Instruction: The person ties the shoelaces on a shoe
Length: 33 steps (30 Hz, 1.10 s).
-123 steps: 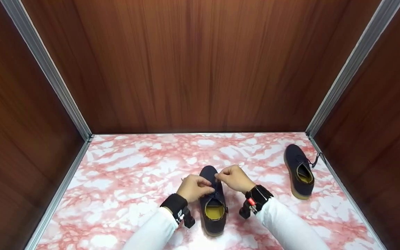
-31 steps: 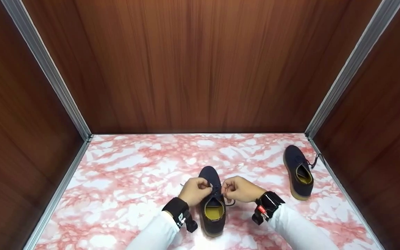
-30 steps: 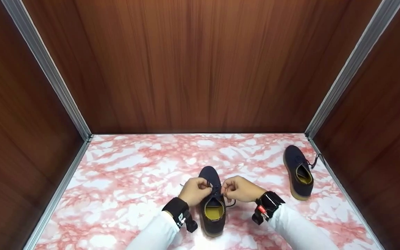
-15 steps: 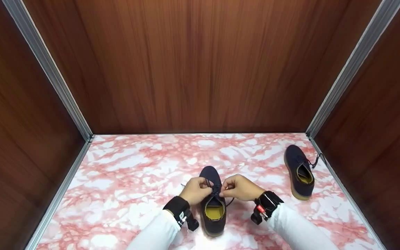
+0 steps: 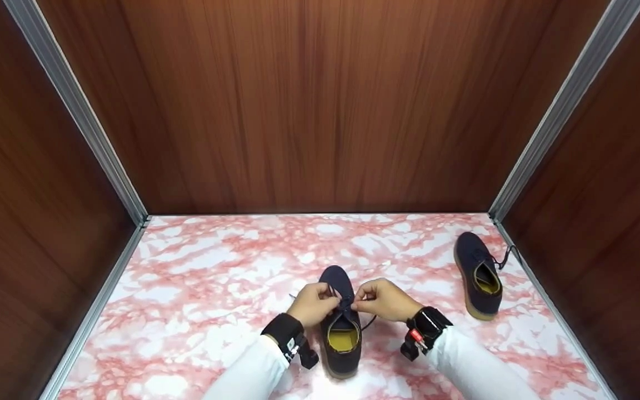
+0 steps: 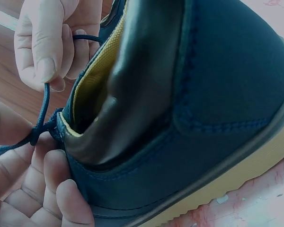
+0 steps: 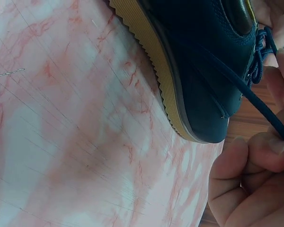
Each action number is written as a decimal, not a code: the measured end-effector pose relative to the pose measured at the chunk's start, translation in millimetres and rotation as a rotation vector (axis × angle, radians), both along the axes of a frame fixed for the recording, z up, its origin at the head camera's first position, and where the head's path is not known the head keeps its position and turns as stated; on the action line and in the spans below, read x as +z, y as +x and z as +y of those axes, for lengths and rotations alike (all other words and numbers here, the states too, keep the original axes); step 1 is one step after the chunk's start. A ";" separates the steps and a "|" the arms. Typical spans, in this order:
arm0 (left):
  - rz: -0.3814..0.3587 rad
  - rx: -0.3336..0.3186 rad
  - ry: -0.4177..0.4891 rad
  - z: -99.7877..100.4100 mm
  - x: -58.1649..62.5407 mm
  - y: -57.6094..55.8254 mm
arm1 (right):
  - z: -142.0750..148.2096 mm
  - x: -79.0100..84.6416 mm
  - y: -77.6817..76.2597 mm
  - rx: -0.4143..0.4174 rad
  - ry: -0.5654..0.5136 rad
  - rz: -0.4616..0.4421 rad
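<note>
A navy lace-up shoe (image 5: 335, 276) with a yellow lining stands upright, toe away from me, between both hands. On its left my left hand (image 5: 310, 304) pinches the dark shoelace (image 6: 45, 101) between thumb and fingers, close to where the lace crosses. From the right, my right hand (image 5: 384, 300) pinches another stretch of the lace between thumb and forefinger, drawn taut in the left wrist view. A knot-like bundle of lace (image 7: 260, 52) sits over the tongue in the right wrist view. Part of the lace is hidden behind the fingers.
The matching navy shoe (image 5: 476, 275) stands at the right, its loose lace (image 5: 511, 253) reaching the side rail. Brown wood-grain panels (image 5: 320, 111) enclose the back and sides of the red-and-white marbled surface (image 5: 214, 266).
Since the oldest frame both hands have moved nearer the shoe's opening, the right one also outward. A lace end now shows right of the shoe. Over the last half second the hands barely move.
</note>
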State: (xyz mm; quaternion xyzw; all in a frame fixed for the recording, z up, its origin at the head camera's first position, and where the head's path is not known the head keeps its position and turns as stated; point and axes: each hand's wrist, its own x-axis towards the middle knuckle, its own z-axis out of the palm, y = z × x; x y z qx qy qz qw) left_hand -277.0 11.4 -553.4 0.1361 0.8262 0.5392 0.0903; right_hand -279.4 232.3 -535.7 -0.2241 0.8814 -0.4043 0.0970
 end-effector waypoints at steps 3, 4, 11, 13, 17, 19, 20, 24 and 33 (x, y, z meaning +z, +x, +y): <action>0.020 -0.001 0.015 0.0 -0.7 0.1 | -0.6 -0.8 -0.5 -0.022 0.014 0.005; 0.027 0.000 0.018 0.1 -0.9 0.1 | -0.8 -1.0 -0.6 -0.026 0.018 0.005; 0.063 0.007 0.015 -0.4 -4.0 -1.1 | -4.0 -3.1 -1.2 -0.048 0.030 0.013; 0.079 0.012 -0.001 -0.9 -4.3 -2.1 | -5.1 -4.2 -1.6 -0.056 0.037 0.031; 0.102 0.025 -0.037 -1.5 -3.9 -2.7 | -7.7 -5.8 -1.1 -0.077 0.039 0.056; 0.098 0.034 -0.043 -1.2 -3.8 -2.5 | -9.0 -6.3 -0.5 -0.090 0.040 0.067; 0.094 0.037 -0.041 -1.0 -3.8 -2.3 | -9.6 -6.6 -0.2 -0.096 0.038 0.071; 0.080 0.041 -0.024 0.1 -3.9 -1.8 | -11.2 -8.8 0.4 -0.123 0.043 0.090; 0.062 0.031 -0.013 -1.4 -2.9 -2.2 | -14.9 -10.2 0.7 -0.172 0.058 0.124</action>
